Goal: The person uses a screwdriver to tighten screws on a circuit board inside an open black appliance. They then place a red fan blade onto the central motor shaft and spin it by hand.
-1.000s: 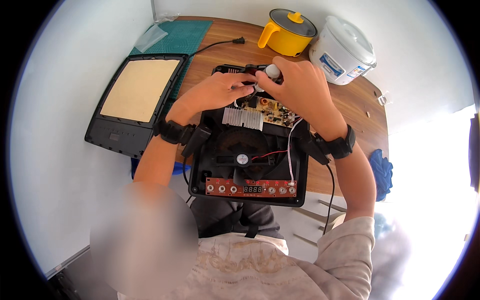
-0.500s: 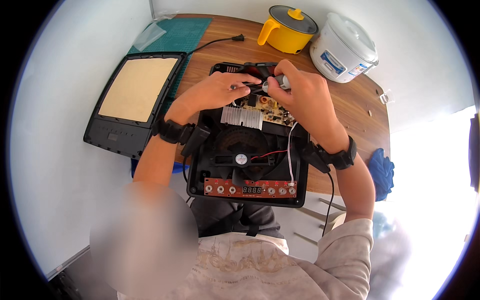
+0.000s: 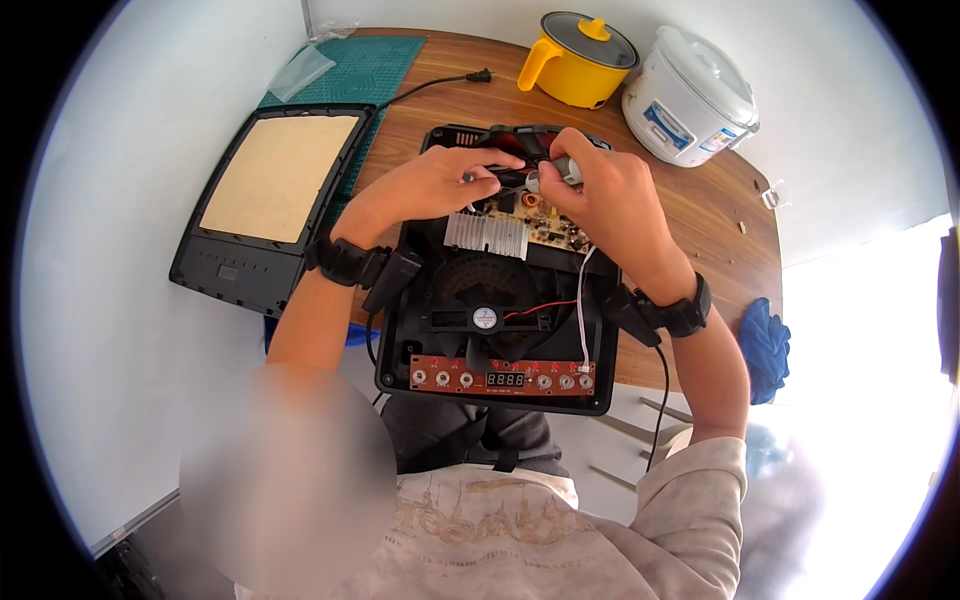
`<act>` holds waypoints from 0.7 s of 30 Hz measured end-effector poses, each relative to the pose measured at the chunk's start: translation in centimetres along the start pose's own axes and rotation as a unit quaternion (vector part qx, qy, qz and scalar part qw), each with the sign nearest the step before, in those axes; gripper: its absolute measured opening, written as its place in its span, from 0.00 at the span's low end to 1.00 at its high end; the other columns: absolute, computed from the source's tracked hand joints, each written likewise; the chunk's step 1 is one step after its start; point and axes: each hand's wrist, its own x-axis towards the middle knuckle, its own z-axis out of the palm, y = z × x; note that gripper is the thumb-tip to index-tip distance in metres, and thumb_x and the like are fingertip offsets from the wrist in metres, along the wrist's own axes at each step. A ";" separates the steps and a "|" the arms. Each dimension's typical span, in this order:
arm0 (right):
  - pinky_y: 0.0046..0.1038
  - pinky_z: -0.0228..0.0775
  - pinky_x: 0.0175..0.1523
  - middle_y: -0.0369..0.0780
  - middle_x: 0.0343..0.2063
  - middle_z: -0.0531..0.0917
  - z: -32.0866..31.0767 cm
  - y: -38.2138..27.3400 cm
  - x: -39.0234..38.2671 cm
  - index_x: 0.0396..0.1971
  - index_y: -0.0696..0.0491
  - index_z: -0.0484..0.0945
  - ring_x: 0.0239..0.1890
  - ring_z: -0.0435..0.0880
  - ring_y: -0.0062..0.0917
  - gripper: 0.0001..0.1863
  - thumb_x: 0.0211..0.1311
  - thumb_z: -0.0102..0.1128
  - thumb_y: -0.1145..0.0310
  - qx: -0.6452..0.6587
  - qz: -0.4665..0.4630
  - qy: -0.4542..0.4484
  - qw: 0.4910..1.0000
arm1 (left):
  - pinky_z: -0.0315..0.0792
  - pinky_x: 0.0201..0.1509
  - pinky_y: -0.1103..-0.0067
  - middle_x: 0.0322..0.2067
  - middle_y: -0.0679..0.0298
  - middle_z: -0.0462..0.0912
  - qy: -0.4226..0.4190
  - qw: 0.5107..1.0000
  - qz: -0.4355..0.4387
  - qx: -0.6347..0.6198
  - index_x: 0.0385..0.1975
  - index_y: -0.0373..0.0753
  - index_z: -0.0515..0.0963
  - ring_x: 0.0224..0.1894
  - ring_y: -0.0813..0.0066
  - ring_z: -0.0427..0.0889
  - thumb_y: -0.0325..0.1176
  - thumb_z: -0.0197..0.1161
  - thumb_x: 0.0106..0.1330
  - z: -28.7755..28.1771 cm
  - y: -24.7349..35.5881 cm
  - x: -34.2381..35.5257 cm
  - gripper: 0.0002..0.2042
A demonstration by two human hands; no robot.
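An opened induction cooker base point(image 3: 400, 340) rests in front of me, its near edge jutting past the table edge. Inside are a circuit board point(image 3: 556, 232), a silver heat sink point(image 3: 486, 236), a black fan point(image 3: 484, 318) and a brown display board point(image 3: 505, 376). At the far part of the board, my right hand point(image 3: 612, 195) grips the grey handle of a screwdriver point(image 3: 566, 171), its shaft slanting left. My left hand point(image 3: 437, 180) is at the far left of the board, index finger and thumb curled toward dark wiring; what lies between them is hidden.
Left of the base lies the black cooker cover point(image 3: 240, 278) with a beige sheet, partly on a green cutting mat point(image 3: 385, 62). A power plug point(image 3: 479, 76), a yellow pot point(image 3: 580, 70) and a white rice cooker point(image 3: 690, 100) stand or lie behind. Blue cloth point(image 3: 764, 350) hangs at right.
The screwdriver handle and my right hand have shifted very slightly toward the right. My left hand stays in nearly the same place, and the cooker base looks unchanged.
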 end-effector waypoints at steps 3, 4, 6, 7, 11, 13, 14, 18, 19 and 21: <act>0.38 0.73 0.26 0.43 0.15 0.78 0.0 0.1 0.0 0.32 0.56 0.74 0.19 0.80 0.40 0.09 0.61 0.65 0.69 0.003 0.008 0.003 1.000 | 0.77 0.49 0.68 0.39 0.59 0.88 -0.001 1.000 -0.006 -0.001 0.64 0.57 0.77 0.39 0.65 0.86 0.40 0.60 0.74 -0.1 0.1 -0.1 0.19; 0.38 0.73 0.26 0.43 0.15 0.78 0.0 0.1 0.0 0.32 0.56 0.74 0.20 0.80 0.40 0.09 0.61 0.65 0.69 0.001 0.010 0.002 1.000 | 0.77 0.49 0.68 0.39 0.59 0.88 -0.002 1.000 -0.005 -0.001 0.64 0.57 0.77 0.39 0.65 0.86 0.40 0.60 0.74 -0.1 0.0 -0.1 0.19; 0.38 0.72 0.26 0.43 0.15 0.78 0.1 0.3 0.0 0.32 0.55 0.74 0.19 0.80 0.40 0.09 0.62 0.65 0.68 0.001 0.011 0.008 1.000 | 0.77 0.49 0.68 0.39 0.59 0.88 0.001 1.000 0.002 0.003 0.64 0.57 0.77 0.40 0.66 0.86 0.40 0.60 0.74 0.0 -0.3 0.0 0.19; 0.38 0.72 0.25 0.43 0.15 0.78 0.2 0.4 -0.1 0.32 0.55 0.74 0.19 0.80 0.40 0.09 0.62 0.65 0.68 0.001 0.009 0.014 1.000 | 0.77 0.49 0.68 0.40 0.59 0.88 0.003 1.000 0.005 0.004 0.64 0.57 0.77 0.40 0.66 0.86 0.40 0.60 0.74 0.0 -0.3 0.0 0.19; 0.38 0.71 0.25 0.43 0.13 0.76 0.5 1.2 -0.2 0.32 0.55 0.75 0.17 0.79 0.41 0.10 0.63 0.65 0.66 0.009 0.030 0.016 0.999 | 0.77 0.50 0.68 0.41 0.60 0.88 -0.007 1.000 -0.014 0.003 0.64 0.58 0.76 0.41 0.65 0.86 0.41 0.59 0.75 -0.1 0.0 0.0 0.19; 0.38 0.71 0.25 0.43 0.12 0.76 0.4 1.7 -0.2 0.32 0.55 0.75 0.17 0.79 0.41 0.10 0.64 0.66 0.65 0.013 0.033 0.022 0.999 | 0.77 0.51 0.67 0.41 0.60 0.88 -0.008 1.000 -0.021 0.003 0.64 0.58 0.76 0.41 0.65 0.86 0.42 0.59 0.75 -0.1 0.1 -0.1 0.19; 0.38 0.71 0.25 0.43 0.12 0.75 0.4 1.8 -0.2 0.32 0.55 0.75 0.16 0.79 0.41 0.10 0.64 0.66 0.65 0.015 0.035 0.025 0.999 | 0.77 0.51 0.67 0.41 0.60 0.88 -0.008 1.000 -0.020 0.003 0.65 0.58 0.76 0.41 0.64 0.86 0.42 0.59 0.75 -0.1 0.2 -0.1 0.19; 0.38 0.71 0.25 0.44 0.12 0.77 0.2 1.7 -0.2 0.32 0.55 0.75 0.17 0.79 0.42 0.11 0.64 0.66 0.65 0.001 0.053 0.013 0.999 | 0.77 0.51 0.67 0.42 0.59 0.88 -0.005 1.000 -0.008 0.009 0.65 0.58 0.75 0.42 0.64 0.86 0.42 0.59 0.75 0.0 -0.2 -0.1 0.20; 0.38 0.71 0.25 0.44 0.13 0.77 0.3 1.8 -0.3 0.32 0.55 0.75 0.17 0.79 0.42 0.11 0.64 0.66 0.65 0.000 0.048 0.018 0.999 | 0.77 0.51 0.67 0.42 0.59 0.88 -0.004 1.000 -0.004 0.012 0.65 0.58 0.75 0.42 0.64 0.86 0.42 0.59 0.75 0.0 -0.3 0.0 0.20; 0.38 0.71 0.25 0.44 0.13 0.77 0.3 1.8 -0.3 0.32 0.55 0.75 0.17 0.79 0.42 0.11 0.64 0.66 0.65 0.000 0.044 0.027 0.999 | 0.77 0.52 0.67 0.42 0.59 0.88 -0.013 1.000 -0.017 0.014 0.65 0.58 0.75 0.42 0.64 0.86 0.42 0.59 0.75 0.0 -0.2 0.0 0.20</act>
